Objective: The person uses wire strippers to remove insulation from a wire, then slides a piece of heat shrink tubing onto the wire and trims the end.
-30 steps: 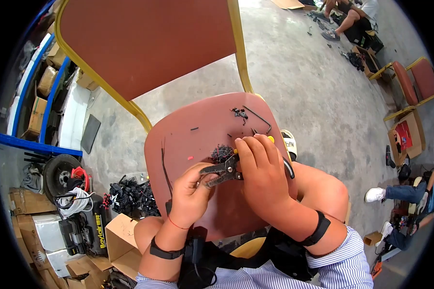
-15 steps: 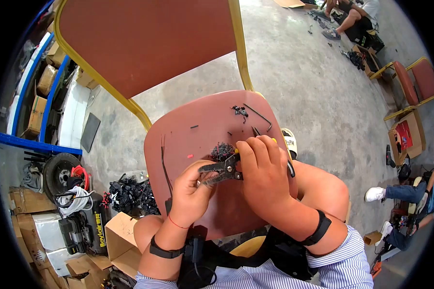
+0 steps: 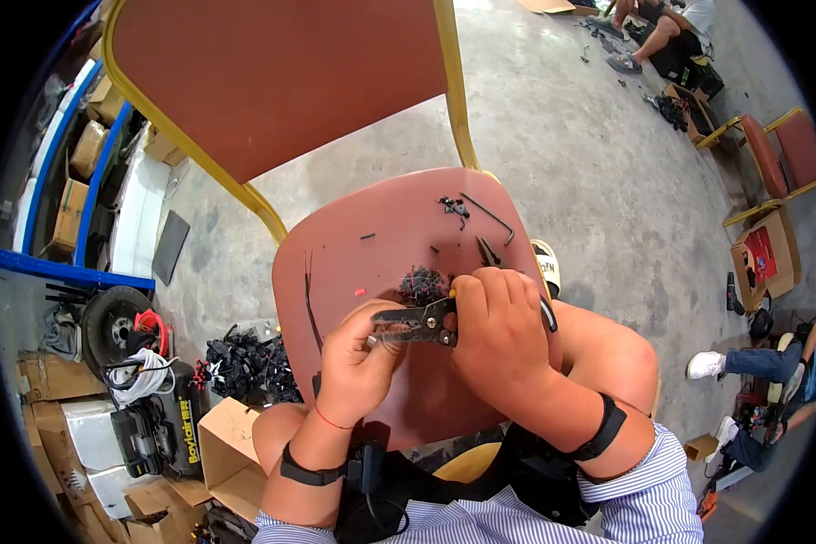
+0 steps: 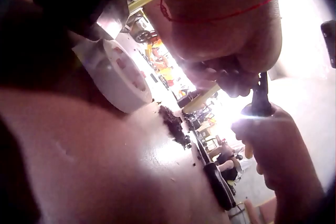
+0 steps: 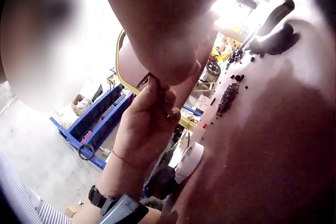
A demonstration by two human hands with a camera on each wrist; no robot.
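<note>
The right hand [image 3: 499,322] has its fingers clenched round black metal pliers with yellow trim [image 3: 412,324], mid-frame above the red-brown chair seat [image 3: 335,263]. The left hand [image 3: 355,363] curls its fingers at the jaws; what they pinch, if anything, cannot be told. Steady wrists and fingertips clear of the bite would help. The open cardboard box [image 3: 786,238] at right contains something red [image 3: 761,255].
</note>
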